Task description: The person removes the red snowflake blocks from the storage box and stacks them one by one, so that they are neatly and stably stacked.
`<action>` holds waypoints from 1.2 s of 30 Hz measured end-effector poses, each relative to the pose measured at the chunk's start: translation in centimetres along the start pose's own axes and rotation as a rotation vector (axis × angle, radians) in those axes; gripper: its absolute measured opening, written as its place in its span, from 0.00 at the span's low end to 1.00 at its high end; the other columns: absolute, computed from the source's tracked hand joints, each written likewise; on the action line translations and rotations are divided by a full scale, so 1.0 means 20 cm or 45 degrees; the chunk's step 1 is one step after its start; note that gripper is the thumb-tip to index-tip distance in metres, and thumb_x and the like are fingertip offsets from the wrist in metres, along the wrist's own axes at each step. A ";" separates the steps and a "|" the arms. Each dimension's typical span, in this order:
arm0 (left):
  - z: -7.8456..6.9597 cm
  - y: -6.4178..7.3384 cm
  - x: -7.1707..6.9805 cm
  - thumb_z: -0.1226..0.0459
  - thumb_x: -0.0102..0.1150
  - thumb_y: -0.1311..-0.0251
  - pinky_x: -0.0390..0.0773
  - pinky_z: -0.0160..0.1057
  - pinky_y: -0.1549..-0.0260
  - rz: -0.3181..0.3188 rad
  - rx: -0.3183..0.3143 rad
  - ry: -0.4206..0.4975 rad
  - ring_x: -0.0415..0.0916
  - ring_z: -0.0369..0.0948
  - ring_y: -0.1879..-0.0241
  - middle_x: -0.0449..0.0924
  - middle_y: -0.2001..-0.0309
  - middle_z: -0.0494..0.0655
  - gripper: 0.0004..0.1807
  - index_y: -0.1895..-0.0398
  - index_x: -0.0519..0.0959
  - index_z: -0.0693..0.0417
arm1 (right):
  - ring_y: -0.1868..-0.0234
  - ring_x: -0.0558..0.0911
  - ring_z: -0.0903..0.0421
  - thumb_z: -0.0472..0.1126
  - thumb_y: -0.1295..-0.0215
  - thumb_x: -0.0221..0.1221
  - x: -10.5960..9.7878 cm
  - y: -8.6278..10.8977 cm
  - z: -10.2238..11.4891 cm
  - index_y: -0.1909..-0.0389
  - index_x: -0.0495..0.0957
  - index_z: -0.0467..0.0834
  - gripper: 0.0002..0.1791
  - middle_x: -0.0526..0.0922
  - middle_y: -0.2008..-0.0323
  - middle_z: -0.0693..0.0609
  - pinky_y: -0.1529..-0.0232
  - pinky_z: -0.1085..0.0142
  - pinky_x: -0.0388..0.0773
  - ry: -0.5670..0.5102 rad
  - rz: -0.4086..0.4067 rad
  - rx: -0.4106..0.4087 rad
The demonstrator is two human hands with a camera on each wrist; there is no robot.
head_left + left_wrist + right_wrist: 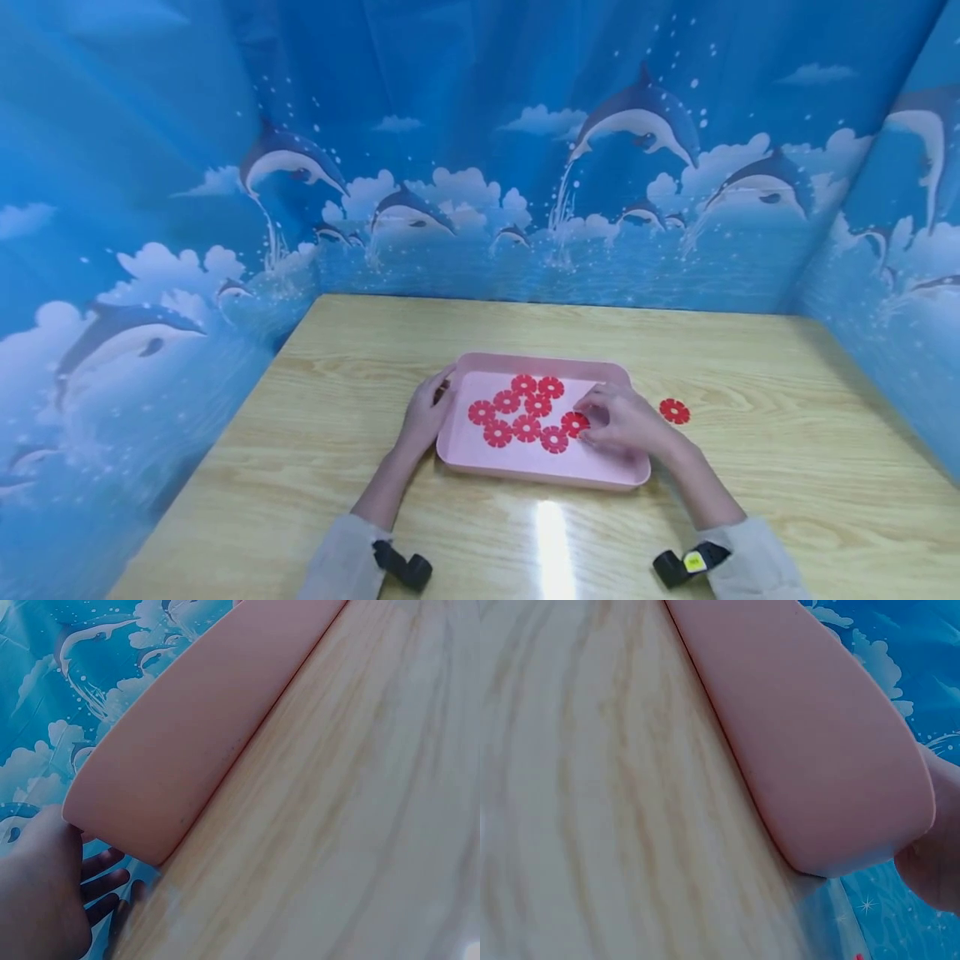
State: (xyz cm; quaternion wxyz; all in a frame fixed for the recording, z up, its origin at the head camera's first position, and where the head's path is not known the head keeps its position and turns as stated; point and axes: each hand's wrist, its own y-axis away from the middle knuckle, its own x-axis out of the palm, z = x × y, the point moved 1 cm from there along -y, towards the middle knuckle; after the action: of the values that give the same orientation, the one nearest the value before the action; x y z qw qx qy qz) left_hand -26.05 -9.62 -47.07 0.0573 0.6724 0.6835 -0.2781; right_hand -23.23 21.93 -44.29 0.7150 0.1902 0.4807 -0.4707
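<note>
A shallow pink tray (pixel 540 477) sits on the table with several red notched snowflake discs (pixel 527 428) lying flat inside. My left hand (pixel 426 410) holds the tray's left end, its thumb by the rim; the left wrist view shows its fingers (pixel 105 883) beside the outer wall. Over the right part of the tray, my right hand (pixel 618 418) pinches one red notched disc (pixel 575 424) between thumb and index finger. In the right wrist view the tray wall (pixel 810 750) hides most of that hand (pixel 934 862).
One more red notched disc (pixel 674 411) lies on the wood-grain table (pixel 780 433), to the right of the tray. A blue curtain (pixel 480 200) printed with dolphins encloses the back and sides. Black camera straps (pixel 401 567) circle both wrists over pale sleeves.
</note>
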 end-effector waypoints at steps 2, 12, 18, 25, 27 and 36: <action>0.00 0.00 0.00 0.70 0.51 0.38 0.73 0.48 0.56 0.000 -0.002 -0.008 0.72 0.49 0.60 0.74 0.60 0.56 0.21 0.41 0.70 0.60 | 0.56 0.75 0.55 0.47 0.56 0.70 0.00 0.00 0.01 0.60 0.81 0.46 0.20 0.78 0.62 0.56 0.54 0.56 0.72 0.079 -0.005 -0.016; 0.00 0.00 0.00 0.71 0.50 0.39 0.73 0.49 0.56 0.003 -0.004 -0.018 0.72 0.50 0.59 0.74 0.59 0.56 0.21 0.40 0.70 0.59 | 0.58 0.74 0.55 0.49 0.55 0.69 0.01 -0.01 0.01 0.60 0.82 0.46 0.20 0.76 0.63 0.57 0.55 0.57 0.71 0.183 0.009 -0.030; 0.00 0.00 0.00 0.71 0.50 0.39 0.73 0.49 0.55 0.002 -0.008 -0.013 0.72 0.50 0.59 0.74 0.59 0.57 0.22 0.40 0.70 0.60 | 0.57 0.74 0.55 0.49 0.55 0.69 0.02 0.00 0.01 0.60 0.81 0.47 0.19 0.77 0.63 0.57 0.55 0.57 0.71 0.207 0.017 -0.016; 0.00 0.00 0.00 0.71 0.50 0.39 0.73 0.48 0.55 0.005 -0.009 -0.019 0.72 0.50 0.59 0.74 0.59 0.56 0.22 0.40 0.70 0.60 | 0.56 0.75 0.54 0.46 0.56 0.69 0.01 0.00 0.01 0.60 0.80 0.45 0.20 0.78 0.62 0.55 0.53 0.57 0.72 0.179 -0.020 -0.004; 0.00 -0.01 0.00 0.71 0.51 0.39 0.73 0.48 0.56 0.003 -0.003 -0.019 0.72 0.50 0.59 0.74 0.60 0.56 0.21 0.41 0.70 0.60 | 0.56 0.75 0.54 0.45 0.57 0.70 0.00 0.00 0.02 0.60 0.80 0.45 0.20 0.78 0.61 0.54 0.53 0.56 0.72 0.152 -0.026 -0.002; -0.01 0.00 0.00 0.70 0.50 0.38 0.73 0.49 0.56 -0.001 0.003 -0.014 0.72 0.50 0.60 0.74 0.61 0.56 0.20 0.41 0.70 0.61 | 0.57 0.74 0.54 0.41 0.56 0.70 -0.03 0.01 0.02 0.59 0.79 0.43 0.20 0.75 0.61 0.55 0.55 0.58 0.74 -0.018 -0.005 0.038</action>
State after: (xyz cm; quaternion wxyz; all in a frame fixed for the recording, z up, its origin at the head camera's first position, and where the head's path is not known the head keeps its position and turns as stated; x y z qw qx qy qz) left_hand -26.03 -9.52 -46.83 0.0599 0.6707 0.6831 -0.2826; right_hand -22.96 22.00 -43.61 0.7146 0.1965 0.4689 -0.4805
